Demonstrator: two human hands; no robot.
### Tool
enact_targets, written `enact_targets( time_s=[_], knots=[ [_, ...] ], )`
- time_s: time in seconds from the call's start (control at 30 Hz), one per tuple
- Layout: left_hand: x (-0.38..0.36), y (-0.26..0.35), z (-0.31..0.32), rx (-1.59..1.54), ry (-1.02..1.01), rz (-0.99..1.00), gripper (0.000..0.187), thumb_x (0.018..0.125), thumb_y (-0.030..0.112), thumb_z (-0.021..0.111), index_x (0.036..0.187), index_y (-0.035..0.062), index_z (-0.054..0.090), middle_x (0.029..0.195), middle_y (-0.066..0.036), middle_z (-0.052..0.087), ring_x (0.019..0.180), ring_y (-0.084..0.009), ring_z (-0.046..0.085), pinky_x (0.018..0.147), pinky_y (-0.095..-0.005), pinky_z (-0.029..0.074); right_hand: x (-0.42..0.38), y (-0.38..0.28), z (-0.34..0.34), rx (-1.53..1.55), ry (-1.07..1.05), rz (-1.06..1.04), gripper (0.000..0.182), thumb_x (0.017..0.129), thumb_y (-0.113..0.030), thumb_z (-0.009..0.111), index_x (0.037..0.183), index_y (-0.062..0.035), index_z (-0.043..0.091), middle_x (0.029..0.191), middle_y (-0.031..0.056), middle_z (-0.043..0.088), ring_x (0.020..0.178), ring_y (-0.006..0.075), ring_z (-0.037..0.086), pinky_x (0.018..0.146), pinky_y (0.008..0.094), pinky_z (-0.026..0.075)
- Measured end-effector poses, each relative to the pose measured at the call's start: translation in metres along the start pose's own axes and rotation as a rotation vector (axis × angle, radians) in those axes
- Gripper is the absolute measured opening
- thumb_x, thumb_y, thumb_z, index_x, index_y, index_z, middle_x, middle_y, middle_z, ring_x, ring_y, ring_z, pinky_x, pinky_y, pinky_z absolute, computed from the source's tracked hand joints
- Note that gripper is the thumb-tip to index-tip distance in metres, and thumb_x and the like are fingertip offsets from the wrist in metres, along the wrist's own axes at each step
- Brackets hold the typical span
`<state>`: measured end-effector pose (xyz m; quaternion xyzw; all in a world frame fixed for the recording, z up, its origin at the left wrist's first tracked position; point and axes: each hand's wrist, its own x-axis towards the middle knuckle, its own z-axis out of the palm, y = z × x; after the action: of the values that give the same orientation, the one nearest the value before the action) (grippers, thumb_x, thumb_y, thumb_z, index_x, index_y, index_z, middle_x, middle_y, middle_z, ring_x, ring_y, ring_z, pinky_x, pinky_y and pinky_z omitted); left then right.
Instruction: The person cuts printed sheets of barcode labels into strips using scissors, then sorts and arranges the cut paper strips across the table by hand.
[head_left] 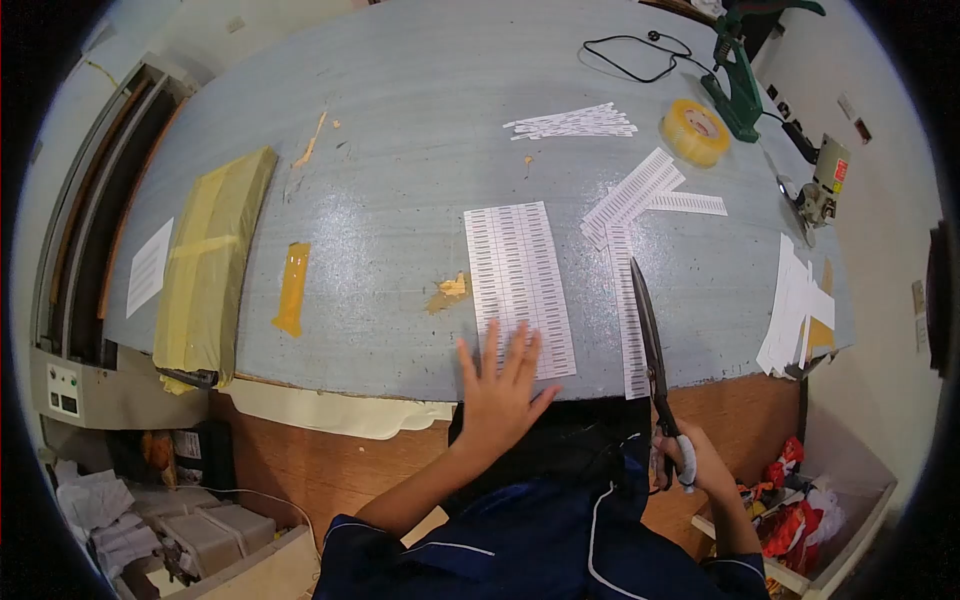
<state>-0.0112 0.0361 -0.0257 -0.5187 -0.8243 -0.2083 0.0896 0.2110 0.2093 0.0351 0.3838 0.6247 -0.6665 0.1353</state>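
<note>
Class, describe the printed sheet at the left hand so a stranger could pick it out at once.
Find the grey table, then the spread left hand at its near edge. The printed sheet lies partly under that hand, broader than the paper strips to its right.

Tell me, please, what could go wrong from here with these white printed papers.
The long black metal scissors, gripped in the right hand, extend along the narrow white printed paper strip, so they might nick or shift it. The left hand covers only the lower part of the rectangular white printed paper sheet, so the sheet could swivel. The pile of thin white paper strips looks loose and might scatter if brushed.
</note>
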Motion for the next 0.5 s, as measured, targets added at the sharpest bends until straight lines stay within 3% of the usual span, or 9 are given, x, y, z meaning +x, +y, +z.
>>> enact_targets(
  time_s=[0.07, 0.1, 0.17, 0.2, 0.27, 0.43, 0.5],
  knots=[
    [-0.004, -0.01, -0.008, 0.024, -0.151, -0.136, 0.065, 0.076, 0.032, 0.071, 0.133, 0.0095, 0.047, 0.138, -0.013, 0.044, 0.13, -0.0323, 0.036, 0.104, -0.0504, 0.029, -0.007, 0.002, 0.002, 0.057, -0.048, -0.092, 0.019, 0.09, -0.019, 0.057, 0.087, -0.0032, 0.048, 0.056, 0.0051, 0.053, 0.044, 0.0143, 0.054, 0.041, 0.0263, 0.041],
    [-0.009, -0.015, -0.013, 0.026, -0.151, -0.143, 0.065, 0.076, 0.032, 0.071, 0.133, 0.0095, 0.047, 0.138, -0.013, 0.044, 0.13, -0.0323, 0.036, 0.104, -0.0504, 0.029, -0.008, 0.007, 0.003, 0.054, -0.054, -0.09, 0.019, 0.09, -0.019, 0.057, 0.087, -0.0032, 0.048, 0.056, 0.0051, 0.053, 0.044, 0.0143, 0.054, 0.041, 0.0263, 0.041],
    [-0.022, -0.022, -0.02, -0.059, -0.191, -0.005, 0.063, 0.074, 0.029, 0.072, 0.131, 0.0168, 0.05, 0.134, -0.011, 0.048, 0.125, -0.0304, 0.041, 0.103, -0.0478, 0.032, -0.011, 0.02, 0.006, 0.096, -0.137, -0.117, 0.021, 0.089, -0.02, 0.06, 0.085, -0.0045, 0.047, 0.055, 0.0035, 0.05, 0.045, 0.013, 0.052, 0.042, 0.0262, 0.041],
    [-0.029, -0.024, -0.022, -0.059, -0.193, -0.012, 0.063, 0.074, 0.029, 0.072, 0.131, 0.0168, 0.05, 0.134, -0.011, 0.048, 0.125, -0.0304, 0.041, 0.103, -0.0478, 0.032, -0.014, 0.026, 0.004, 0.179, -0.171, -0.029, 0.026, 0.087, -0.025, 0.064, 0.091, -0.0046, 0.048, 0.06, 0.0023, 0.049, 0.05, 0.0115, 0.052, 0.045, 0.0258, 0.041],
    [-0.04, -0.027, -0.026, -0.031, -0.233, 0.057, 0.054, 0.075, 0.022, 0.07, 0.127, 0.0207, 0.055, 0.129, -0.012, 0.052, 0.119, -0.0301, 0.047, 0.102, -0.0458, 0.034, -0.016, 0.038, 0.0, 0.16, -0.215, -0.061, 0.031, 0.086, -0.028, 0.066, 0.095, -0.0046, 0.048, 0.064, 0.0025, 0.049, 0.054, 0.0114, 0.053, 0.047, 0.0255, 0.042],
    [-0.017, -0.018, -0.016, -0.087, -0.072, -0.085, 0.049, 0.077, 0.011, 0.064, 0.125, 0.0219, 0.058, 0.126, -0.015, 0.054, 0.118, -0.0344, 0.049, 0.097, -0.0505, 0.038, -0.013, 0.054, -0.004, -0.108, -0.277, -0.282, 0.048, 0.081, -0.039, 0.069, 0.105, -0.0037, 0.047, 0.074, 0.0031, 0.049, 0.065, 0.012, 0.055, 0.054, 0.025, 0.045],
    [-0.004, -0.013, -0.001, -0.061, -0.004, -0.149, 0.049, 0.078, 0.009, 0.062, 0.125, 0.0226, 0.058, 0.126, -0.016, 0.054, 0.119, -0.0371, 0.048, 0.096, -0.0523, 0.039, -0.018, 0.044, -0.005, 0.095, -0.378, -0.066, 0.05, 0.081, -0.043, 0.069, 0.103, -0.0034, 0.047, 0.075, 0.0042, 0.049, 0.067, 0.0137, 0.055, 0.057, 0.0255, 0.045]
  ],
)
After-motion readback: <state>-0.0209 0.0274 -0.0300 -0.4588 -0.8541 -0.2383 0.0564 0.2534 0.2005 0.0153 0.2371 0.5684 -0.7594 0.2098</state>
